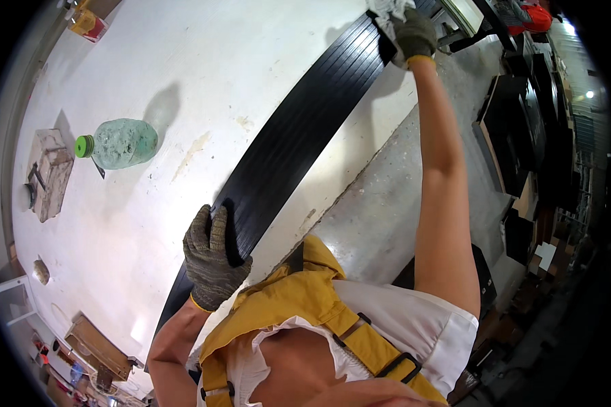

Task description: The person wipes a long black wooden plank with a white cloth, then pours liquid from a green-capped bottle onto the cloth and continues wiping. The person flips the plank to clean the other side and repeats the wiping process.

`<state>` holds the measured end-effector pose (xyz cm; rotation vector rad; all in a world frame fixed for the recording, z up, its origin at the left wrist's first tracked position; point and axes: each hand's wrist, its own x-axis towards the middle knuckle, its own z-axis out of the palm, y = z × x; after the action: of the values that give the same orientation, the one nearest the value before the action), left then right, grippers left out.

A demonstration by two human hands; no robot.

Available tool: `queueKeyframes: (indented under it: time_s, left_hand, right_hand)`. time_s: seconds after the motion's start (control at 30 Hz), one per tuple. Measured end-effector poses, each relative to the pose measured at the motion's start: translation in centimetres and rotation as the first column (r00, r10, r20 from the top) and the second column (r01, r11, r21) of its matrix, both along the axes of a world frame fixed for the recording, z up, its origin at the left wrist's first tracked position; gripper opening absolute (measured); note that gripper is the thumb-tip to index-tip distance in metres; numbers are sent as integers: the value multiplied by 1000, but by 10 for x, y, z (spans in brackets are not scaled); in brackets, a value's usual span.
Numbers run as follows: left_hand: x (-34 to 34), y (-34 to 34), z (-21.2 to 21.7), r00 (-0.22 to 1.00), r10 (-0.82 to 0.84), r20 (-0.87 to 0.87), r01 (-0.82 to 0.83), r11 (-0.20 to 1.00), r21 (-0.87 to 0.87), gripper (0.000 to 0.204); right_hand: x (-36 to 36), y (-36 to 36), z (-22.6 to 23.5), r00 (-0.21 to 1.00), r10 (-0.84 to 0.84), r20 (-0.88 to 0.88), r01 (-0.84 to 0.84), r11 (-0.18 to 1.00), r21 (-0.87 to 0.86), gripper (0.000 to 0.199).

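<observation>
A long black board (305, 122) with lengthwise grooves lies slantwise on the white tabletop, running from the lower left to the far right. My left hand (215, 261), in a dark knitted glove with a yellow cuff, rests on the board's nearer part with its fingers stretched out. Far off at the upper right, my outstretched right hand (415, 35), gloved alike, is closed on a crumpled white cloth (390, 9) at the board's far end. Part of the cloth and the right fingertips are hidden from view.
A greenish plastic bottle (125, 144) with a green cap lies left of the board. Beyond it are a stained block (50, 175) and a wooden box (98, 346). A yellowish container (87, 24) stands at the far left. Black panels (512, 132) lean on the right, past the table edge.
</observation>
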<state>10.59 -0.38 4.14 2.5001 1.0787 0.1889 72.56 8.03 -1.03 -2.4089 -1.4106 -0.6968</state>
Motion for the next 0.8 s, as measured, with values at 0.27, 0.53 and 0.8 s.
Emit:
queueKeyframes:
  time_s: [0.27, 0.53, 0.8]
  left_hand:
    - [-2, -6, -2, 997, 75, 5, -75, 997, -8, 109]
    - [1, -4, -9, 999, 28, 20, -29, 999, 28, 109]
    - [-1, -6, -8, 999, 30, -12, -29, 999, 35, 110]
  right_hand:
    - [-206, -49, 27, 773, 632, -58, -634, 768, -91, 43]
    - [2, 47, 14, 988, -13, 156, 18, 999, -31, 22]
    - [-219, -53, 6, 712, 702, -4, -700, 710, -72, 49]
